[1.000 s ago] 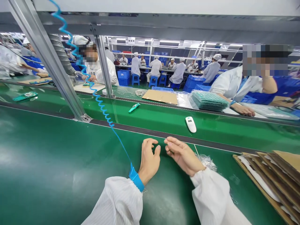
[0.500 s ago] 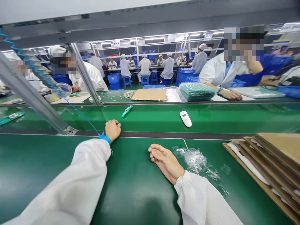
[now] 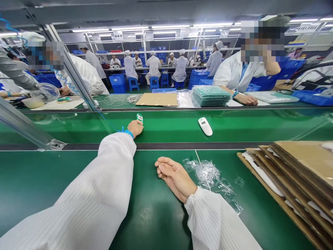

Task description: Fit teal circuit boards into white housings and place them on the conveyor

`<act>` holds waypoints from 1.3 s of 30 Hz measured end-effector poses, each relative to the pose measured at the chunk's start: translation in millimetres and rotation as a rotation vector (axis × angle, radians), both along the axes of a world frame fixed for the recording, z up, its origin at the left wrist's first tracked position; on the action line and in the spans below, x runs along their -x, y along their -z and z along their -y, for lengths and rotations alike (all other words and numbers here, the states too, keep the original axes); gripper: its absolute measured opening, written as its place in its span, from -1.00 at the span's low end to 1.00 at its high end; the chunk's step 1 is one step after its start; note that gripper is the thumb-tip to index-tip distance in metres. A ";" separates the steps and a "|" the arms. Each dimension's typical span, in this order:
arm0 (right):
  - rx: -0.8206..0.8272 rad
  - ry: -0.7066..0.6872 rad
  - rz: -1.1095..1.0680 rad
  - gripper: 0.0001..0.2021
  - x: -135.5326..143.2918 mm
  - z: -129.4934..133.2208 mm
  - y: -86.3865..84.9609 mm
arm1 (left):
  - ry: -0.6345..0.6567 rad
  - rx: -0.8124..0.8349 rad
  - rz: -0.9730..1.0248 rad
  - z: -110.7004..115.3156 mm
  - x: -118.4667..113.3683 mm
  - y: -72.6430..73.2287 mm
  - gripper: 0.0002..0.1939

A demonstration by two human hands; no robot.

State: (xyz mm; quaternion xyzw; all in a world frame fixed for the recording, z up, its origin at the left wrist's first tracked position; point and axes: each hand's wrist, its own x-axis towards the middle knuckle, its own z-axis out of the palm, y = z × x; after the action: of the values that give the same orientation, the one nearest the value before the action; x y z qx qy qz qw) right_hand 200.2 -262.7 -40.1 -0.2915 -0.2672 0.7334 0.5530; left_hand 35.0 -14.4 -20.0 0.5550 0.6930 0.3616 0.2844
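Far out, the green device point(image 3: 139, 118) is gripped by the left hand point(image 3: 135, 127) on the conveyor belt point(image 3: 169, 126); the right hand point(image 3: 175, 177) is rested loosely curled on the surface point(image 3: 52, 177) near its far edge, well apart.

A small green device point(image 3: 139, 118) with a pale display panel stands tipped up on the far green surface point(image 3: 169, 126), held at its lower end in the fingers of the left hand point(image 3: 135, 127). Its narrow top end points away; its body seems slim, though blurred here.
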 end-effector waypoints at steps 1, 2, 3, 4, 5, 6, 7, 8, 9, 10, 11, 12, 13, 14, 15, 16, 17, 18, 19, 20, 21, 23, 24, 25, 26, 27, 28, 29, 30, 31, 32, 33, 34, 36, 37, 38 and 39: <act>0.001 0.002 0.000 -0.64 -0.1 -0.1 -0.2 | 0.013 0.018 0.065 7.6 -0.6 -2.9 -0.80; 0.003 0.005 0.001 -0.63 -0.2 -0.2 -0.4 | 0.029 0.033 0.141 17.1 -0.2 -6.6 -0.81; 0.007 0.009 0.005 -0.63 -0.2 -0.2 -0.5 | 0.050 0.041 0.222 28.5 0.8 -10.7 -0.78; 0.009 0.014 0.010 -0.62 -0.3 -0.2 -0.7 | 0.073 0.040 0.302 42.1 2.3 -15.0 -0.72; 0.009 0.020 0.016 -0.61 -0.3 0.0 -1.1 | 0.095 0.032 0.377 57.6 3.9 -19.0 -0.64; 0.006 0.025 0.024 -0.61 -0.4 0.4 -1.6 | 0.114 0.017 0.439 75.0 5.5 -22.8 -0.57; 0.002 0.029 0.032 -0.61 -0.4 1.0 -2.3 | 0.137 -0.005 0.511 93.8 7.0 -25.9 -0.52; -0.004 0.033 0.041 -0.61 -0.4 1.7 -3.2 | 0.163 -0.026 0.594 113.4 8.2 -28.4 -0.49; -0.012 0.041 0.053 -0.61 -0.3 2.5 -4.0 | 0.195 -0.043 0.693 133.2 9.2 -30.1 -0.49; -0.022 0.052 0.070 -0.61 -0.1 3.2 -4.8 | 0.244 -0.047 0.822 152.5 9.7 -30.9 -0.52; -0.035 0.065 0.092 -0.62 0.0 3.8 -5.5 | 0.293 -0.032 0.926 170.8 9.9 -30.6 -0.57; -0.053 0.079 0.119 -0.62 0.3 4.3 -5.8 | 0.335 -0.005 1.004 187.5 9.6 -29.2 -0.61; -0.074 0.097 0.151 -0.62 0.5 4.5 -5.8 | 0.367 0.033 1.053 202.3 8.9 -27.0 -0.62; -0.097 0.120 0.188 -0.62 0.6 4.4 -5.4 | 0.383 0.074 1.065 214.8 7.8 -23.8 -0.62; -0.123 0.149 0.237 -0.60 0.7 4.1 -4.7 | 0.393 0.109 1.060 225.1 6.4 -20.1 -0.60; -0.150 0.183 0.292 -0.58 0.7 3.6 -3.7 | 0.404 0.134 1.040 233.2 4.8 -16.0 -0.59; -0.171 0.219 0.349 -0.56 0.5 3.0 -2.6 | 0.420 0.142 1.000 239.2 3.0 -11.7 -0.59; -0.185 0.255 0.402 -0.55 0.3 2.4 -1.5 | 0.448 0.134 0.938 243.6 1.3 -7.6 -0.61; -0.191 0.288 0.446 -0.54 0.1 1.9 -0.6 | 0.481 0.107 0.861 246.6 -0.3 -3.7 -0.65; -0.190 0.313 0.477 -0.53 -0.1 1.6 0.0 | 0.515 0.067 0.772 248.7 -1.7 -0.4 -0.70; -0.182 0.336 0.502 -0.52 -0.3 1.5 0.3 | 0.543 0.018 0.678 250.2 -2.8 2.2 -0.73; -0.155 0.396 0.586 -0.49 -0.5 2.0 -0.2 | 0.567 -0.089 0.496 252.4 -4.0 5.3 -0.76; -0.144 0.430 0.649 -0.47 -0.6 2.5 -0.8 | 0.565 -0.137 0.411 253.3 -4.1 5.7 -0.76; -0.135 0.459 0.715 -0.46 -0.8 3.1 -1.4 | 0.557 -0.181 0.334 254.2 -4.1 5.4 -0.76; -0.130 0.478 0.775 -0.45 -1.0 3.7 -2.0 | 0.546 -0.216 0.269 255.1 -4.0 4.8 -0.76; -0.130 0.484 0.820 -0.44 -1.2 4.4 -2.4 | 0.536 -0.241 0.216 255.7 -3.8 4.1 -0.77; -0.138 0.477 0.841 -0.44 -1.3 5.0 -2.6 | 0.526 -0.256 0.174 256.1 -3.6 3.5 -0.77; -0.156 0.460 0.846 -0.45 -1.0 5.8 -2.6 | 0.508 -0.266 0.146 256.2 -3.4 3.2 -0.77; -0.181 0.441 0.840 -0.47 -0.3 6.6 -2.7 | 0.480 -0.273 0.130 256.0 -3.2 3.5 -0.76; -0.212 0.421 0.824 -0.49 1.1 7.4 -2.9 | 0.442 -0.277 0.123 255.3 -3.0 4.4 -0.75; -0.247 0.400 0.802 -0.53 3.0 8.3 -3.4 | 0.394 -0.279 0.121 254.2 -2.6 5.8 -0.74; -0.282 0.375 0.776 -0.57 5.3 9.1 -4.3 | 0.341 -0.278 0.125 252.8 -2.2 7.6 -0.73; -0.315 0.348 0.751 -0.60 7.6 9.9 -5.9 | 0.293 -0.271 0.134 251.0 -1.7 9.3 -0.72; -0.373 0.302 0.714 -0.66 9.9 11.3 -10.6 | 0.221 -0.230 0.174 246.9 -0.3 11.4 -0.72; -0.395 0.294 0.715 -0.68 8.8 12.0 -13.5 | 0.189 -0.199 0.217 245.0 0.4 10.9 -0.72; -0.408 0.301 0.741 -0.70 5.5 12.9 -16.4 | 0.157 -0.164 0.282 243.3 1.1 9.3 -0.74; -0.402 0.325 0.812 -0.72 -0.2 14.2 -19.1 | 0.128 -0.126 0.364 242.1 1.6 6.6 -0.75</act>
State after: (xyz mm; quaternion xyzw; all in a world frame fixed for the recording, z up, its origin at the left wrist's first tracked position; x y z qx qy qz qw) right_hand 200.5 -276.9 -21.0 -0.4794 -0.5491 0.3980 0.5570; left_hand 33.4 -256.5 -26.6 0.5401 0.5694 0.4799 0.3922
